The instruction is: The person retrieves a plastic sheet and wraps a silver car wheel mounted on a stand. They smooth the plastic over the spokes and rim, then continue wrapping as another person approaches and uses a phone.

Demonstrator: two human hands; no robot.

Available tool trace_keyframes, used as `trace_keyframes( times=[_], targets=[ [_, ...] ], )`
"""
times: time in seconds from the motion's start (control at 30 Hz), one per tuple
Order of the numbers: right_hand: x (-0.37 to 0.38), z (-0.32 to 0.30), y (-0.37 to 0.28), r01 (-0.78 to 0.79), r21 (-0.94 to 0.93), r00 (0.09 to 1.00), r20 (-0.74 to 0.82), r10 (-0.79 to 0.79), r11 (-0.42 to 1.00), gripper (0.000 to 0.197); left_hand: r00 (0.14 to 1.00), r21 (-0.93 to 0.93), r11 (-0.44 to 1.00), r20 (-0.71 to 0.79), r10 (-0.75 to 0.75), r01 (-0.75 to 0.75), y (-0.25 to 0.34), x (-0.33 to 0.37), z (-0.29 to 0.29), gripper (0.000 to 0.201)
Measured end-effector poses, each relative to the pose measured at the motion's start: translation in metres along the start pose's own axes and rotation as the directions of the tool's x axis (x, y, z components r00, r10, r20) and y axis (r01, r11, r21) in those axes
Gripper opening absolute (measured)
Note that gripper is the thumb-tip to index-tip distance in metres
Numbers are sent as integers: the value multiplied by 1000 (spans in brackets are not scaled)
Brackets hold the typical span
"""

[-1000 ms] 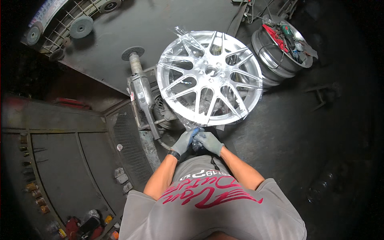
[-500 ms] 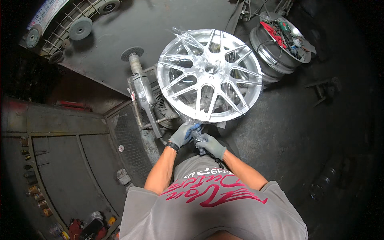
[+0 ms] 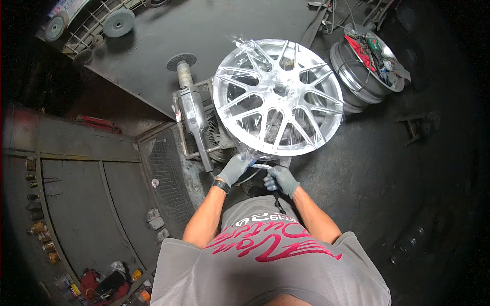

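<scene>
A silver multi-spoke car wheel (image 3: pixel 289 98) lies face up before me, with clear plastic film over and around it. Both my hands wear grey-blue gloves and work at the wheel's near edge. My left hand (image 3: pixel 236 169) is closed on the film just below the rim. From there a twisted strand of plastic film (image 3: pixel 262 166) runs across to my right hand (image 3: pixel 282 181), whose fingers are curled around its other end. The strand looks pulled tight between them. What the wheel rests on is mostly hidden beneath it.
Left of the wheel stands a grey power tool (image 3: pixel 194 115) with a round disc on top, mounted on a metal frame. Another wheel rim (image 3: pixel 349 71) at right bears a green power tool (image 3: pixel 375 48) and a red cloth (image 3: pixel 359 53). Abrasive discs (image 3: pixel 119 23) hang on a rack.
My hands have drawn apart, the right one moving rightward, and the bunched film between them is now a thin twisted strand. The whole view has shifted slightly.
</scene>
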State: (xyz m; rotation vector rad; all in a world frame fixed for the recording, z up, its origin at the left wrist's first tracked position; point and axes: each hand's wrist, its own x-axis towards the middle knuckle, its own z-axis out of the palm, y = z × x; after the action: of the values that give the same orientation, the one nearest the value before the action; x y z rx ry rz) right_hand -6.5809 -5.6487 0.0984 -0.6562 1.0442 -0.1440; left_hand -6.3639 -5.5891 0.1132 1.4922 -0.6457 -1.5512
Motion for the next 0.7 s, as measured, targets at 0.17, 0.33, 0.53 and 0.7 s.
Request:
trace_keyframes(
  times=[0.17,0.33,0.53,0.7],
  targets=[
    [-8,6,-23,130,-277,965,-185,-186,952,21,990,287,954,-74,117,-91,-3,1,-1,28],
    [-65,63,-63,329,-943,716,283,-638,-49,19,963,106,986,-221,152,-132,-30,15,10,29],
    [-39,153,-113,383,-751,687,621,-377,-538,19,953,-465,833,-191,237,-300,-89,38,41,39],
    [27,190,-114,417,-534,816,576,45,-736,23,829,43,895,-360,428,-444,-151,68,50,41]
  ],
)
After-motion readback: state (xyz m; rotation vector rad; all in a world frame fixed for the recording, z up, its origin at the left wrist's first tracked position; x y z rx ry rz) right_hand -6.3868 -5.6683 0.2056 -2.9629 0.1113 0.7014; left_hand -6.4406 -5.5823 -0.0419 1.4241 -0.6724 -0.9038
